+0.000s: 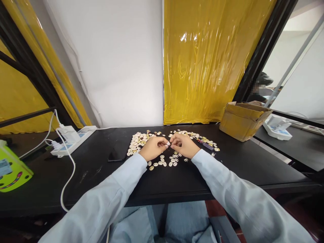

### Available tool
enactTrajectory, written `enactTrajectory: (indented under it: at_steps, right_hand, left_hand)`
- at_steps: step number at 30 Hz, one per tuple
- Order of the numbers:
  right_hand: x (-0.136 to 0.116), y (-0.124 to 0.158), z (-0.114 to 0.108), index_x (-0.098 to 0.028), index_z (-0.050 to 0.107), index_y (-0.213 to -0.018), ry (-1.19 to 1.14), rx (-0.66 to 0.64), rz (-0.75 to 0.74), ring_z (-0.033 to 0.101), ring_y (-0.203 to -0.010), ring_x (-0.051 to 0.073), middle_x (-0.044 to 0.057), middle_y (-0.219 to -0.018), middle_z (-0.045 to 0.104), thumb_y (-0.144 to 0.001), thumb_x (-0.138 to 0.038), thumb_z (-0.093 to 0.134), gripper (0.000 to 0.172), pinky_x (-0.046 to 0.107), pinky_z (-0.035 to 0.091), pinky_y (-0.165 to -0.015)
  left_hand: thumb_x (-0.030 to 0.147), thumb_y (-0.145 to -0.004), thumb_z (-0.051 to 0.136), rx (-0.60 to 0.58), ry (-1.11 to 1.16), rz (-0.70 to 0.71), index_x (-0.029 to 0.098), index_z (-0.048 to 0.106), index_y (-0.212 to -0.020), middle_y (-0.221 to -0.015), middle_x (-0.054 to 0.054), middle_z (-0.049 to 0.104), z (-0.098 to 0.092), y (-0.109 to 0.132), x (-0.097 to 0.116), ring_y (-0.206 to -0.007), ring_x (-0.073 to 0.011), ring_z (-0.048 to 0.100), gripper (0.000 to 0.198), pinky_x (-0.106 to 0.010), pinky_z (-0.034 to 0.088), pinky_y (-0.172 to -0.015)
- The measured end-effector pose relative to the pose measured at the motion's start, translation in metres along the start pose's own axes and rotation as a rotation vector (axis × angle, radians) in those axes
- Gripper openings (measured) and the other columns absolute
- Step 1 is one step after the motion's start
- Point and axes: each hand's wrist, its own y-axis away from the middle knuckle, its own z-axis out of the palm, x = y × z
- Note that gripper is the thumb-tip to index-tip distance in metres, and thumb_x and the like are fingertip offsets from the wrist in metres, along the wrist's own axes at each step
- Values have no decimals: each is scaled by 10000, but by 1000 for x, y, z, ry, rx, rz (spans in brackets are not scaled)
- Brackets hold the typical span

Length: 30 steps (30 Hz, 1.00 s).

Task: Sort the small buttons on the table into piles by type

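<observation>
Both hands meet over the middle of the black table (96, 168), fingertips almost touching. My left hand (153, 147) is curled, its thumb and fingers pinching a small white piece. My right hand (182, 145) is curled too, fingertips pressed together on something tiny that I cannot make out. A scatter of several small cream and gold beads or buttons (138, 141) lies under and around the hands, with a few loose pieces (162, 164) just in front of the wrists.
A dark phone (116, 154) lies left of the beads. A white power strip (72, 137) with cables sits at the left, a green box (11, 170) at the far left edge. An open cardboard box (243, 120) stands at the right. Yellow plastic sheeting (210, 60) hangs behind.
</observation>
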Motion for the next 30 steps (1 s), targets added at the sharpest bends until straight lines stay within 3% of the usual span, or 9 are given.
enactTrajectory:
  at_steps: [8, 17, 23, 30]
  right_hand:
    - [2, 0, 2, -204, 464, -854, -5, -25, -1, 562, -595, 117, -23, -684, 602, -731, -147, 591, 185, 243, 430, -583]
    - [-2, 1, 3, -203, 459, -849, -61, -7, 42, 572, -574, 119, -25, -670, 613, -724, -166, 613, 202, 241, 417, -554]
    - [-1, 0, 4, -202, 451, -829, -161, 20, 42, 559, -566, 119, -38, -632, 584, -719, -180, 621, 204, 242, 400, -551]
    - [0, 0, 4, -210, 406, -795, -146, -3, 19, 514, -563, 111, -52, -633, 518, -712, -155, 586, 206, 247, 395, -555]
  left_hand:
    - [200, -773, 590, -26, -1, -1, 149, 684, -827, -767, -36, 690, 3, 0, 0, -655, -129, 593, 120, -242, 477, -647]
    - [141, -729, 630, -39, 244, -78, 134, 650, -823, -768, -45, 689, 8, -1, -7, -711, -152, 670, 96, -279, 536, -713]
    - [135, -691, 680, 18, 415, -158, 125, 615, -793, -680, -28, 664, 10, 0, -7, -654, -146, 666, 122, -257, 523, -649]
    - [87, -676, 651, 10, 430, -168, 119, 605, -760, -705, -30, 664, 12, 0, -6, -658, -143, 667, 100, -272, 527, -683]
